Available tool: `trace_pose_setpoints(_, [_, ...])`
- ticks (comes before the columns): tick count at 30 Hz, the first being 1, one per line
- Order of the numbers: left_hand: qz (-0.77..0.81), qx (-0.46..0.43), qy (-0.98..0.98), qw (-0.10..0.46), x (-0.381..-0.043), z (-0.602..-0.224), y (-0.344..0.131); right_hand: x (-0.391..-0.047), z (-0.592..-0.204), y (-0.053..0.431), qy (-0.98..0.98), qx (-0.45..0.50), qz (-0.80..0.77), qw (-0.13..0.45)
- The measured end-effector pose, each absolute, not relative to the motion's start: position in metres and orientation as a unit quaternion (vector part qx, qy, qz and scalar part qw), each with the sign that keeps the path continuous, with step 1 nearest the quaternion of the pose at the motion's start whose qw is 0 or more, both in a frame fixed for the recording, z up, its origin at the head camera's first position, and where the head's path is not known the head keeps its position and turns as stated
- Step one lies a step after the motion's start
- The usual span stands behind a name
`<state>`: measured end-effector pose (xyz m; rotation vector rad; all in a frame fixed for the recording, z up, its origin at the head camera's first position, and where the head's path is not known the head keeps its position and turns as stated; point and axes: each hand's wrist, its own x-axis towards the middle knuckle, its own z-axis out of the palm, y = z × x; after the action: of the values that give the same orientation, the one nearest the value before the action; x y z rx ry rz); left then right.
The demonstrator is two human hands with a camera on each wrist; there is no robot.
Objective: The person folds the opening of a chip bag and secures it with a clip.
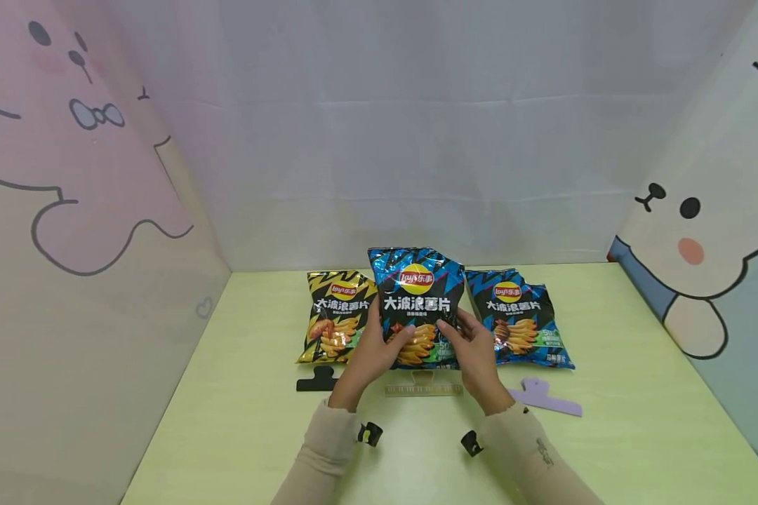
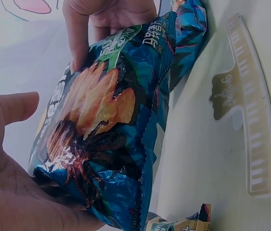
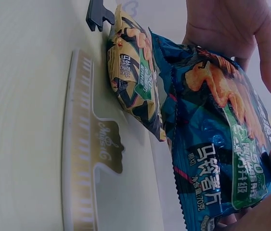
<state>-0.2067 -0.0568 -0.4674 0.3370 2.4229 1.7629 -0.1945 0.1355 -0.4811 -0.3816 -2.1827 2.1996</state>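
Bag (image 1: 417, 291) sits between left hand (image 1: 373, 347) and right hand (image 1: 476, 352); both hold it.

The bench (image 1: 644, 414) was pale yellow-green, with a soft glare on its near part. Behind it hung a whitish backdrop (image 1: 417, 154), perhaps creased cloth, though the view was too soft to tell. Left of the bench, a pale wall (image 1: 101, 365) bore a pink cartoon animal (image 1: 120, 175); right of it, another wall (image 1: 748, 400) showed a white one (image 1: 726, 224).
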Motion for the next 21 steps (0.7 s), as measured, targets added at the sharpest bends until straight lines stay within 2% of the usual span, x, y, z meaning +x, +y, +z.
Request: trace_pose_setpoints(21, [0.590, 0.098, 0.800, 0.055, -0.189, -0.468, -0.062, -0.180, -0.477, 0.129, -0.699, -0.115, 0.706, 0.013])
